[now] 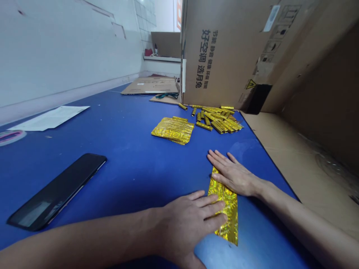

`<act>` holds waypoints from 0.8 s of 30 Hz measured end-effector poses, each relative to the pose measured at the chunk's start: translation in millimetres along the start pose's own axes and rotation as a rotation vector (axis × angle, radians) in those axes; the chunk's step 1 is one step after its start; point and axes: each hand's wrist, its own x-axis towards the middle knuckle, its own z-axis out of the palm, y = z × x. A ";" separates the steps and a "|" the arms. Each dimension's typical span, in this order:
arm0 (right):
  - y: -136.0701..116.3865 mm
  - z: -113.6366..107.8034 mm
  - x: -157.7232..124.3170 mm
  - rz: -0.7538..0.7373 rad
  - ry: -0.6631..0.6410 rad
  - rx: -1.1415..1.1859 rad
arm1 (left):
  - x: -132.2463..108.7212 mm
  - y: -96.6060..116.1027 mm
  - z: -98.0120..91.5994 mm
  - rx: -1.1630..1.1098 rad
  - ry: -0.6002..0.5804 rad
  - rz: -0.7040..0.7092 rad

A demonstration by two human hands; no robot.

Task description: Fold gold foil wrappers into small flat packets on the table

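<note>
A flat strip of shiny gold foil (231,220) lies lengthwise on the blue tabletop, with a seam line along its middle. My left hand (193,220) rests palm down with its fingers spread over the strip's near left side. Across the strip's far end lies my right hand (234,172), flat, its fingers stretched out toward the left and its thumb side over the foil. Both hands press from above and grasp nothing. Farther off is a stack of flat gold foil pieces (174,129), and to its right a loose pile of rolled gold foil tubes (217,117).
A black phone (60,190) lies at left. Behind it are a white paper sheet (50,117) and a roll of tape (12,137). A big cardboard box (232,48) stands behind the foil pile. Flat cardboard (151,85) lies at the back. The table edge runs along the right.
</note>
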 end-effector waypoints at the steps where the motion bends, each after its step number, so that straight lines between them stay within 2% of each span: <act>1: 2.9 0.6 3.2 0.018 0.010 -0.010 | 0.1 -0.2 0.1 0.000 -0.006 -0.003; 12: 7.9 4.5 7.7 0.049 0.037 -0.059 | -5.1 9.1 8.8 0.068 -0.022 -0.012; 19: 10.7 7.4 8.3 0.034 0.050 -0.066 | -17.6 13.2 2.7 0.078 -0.071 -0.008; 24: 11.0 8.4 8.1 0.028 0.059 -0.069 | -14.2 16.8 3.0 0.111 -0.066 -0.024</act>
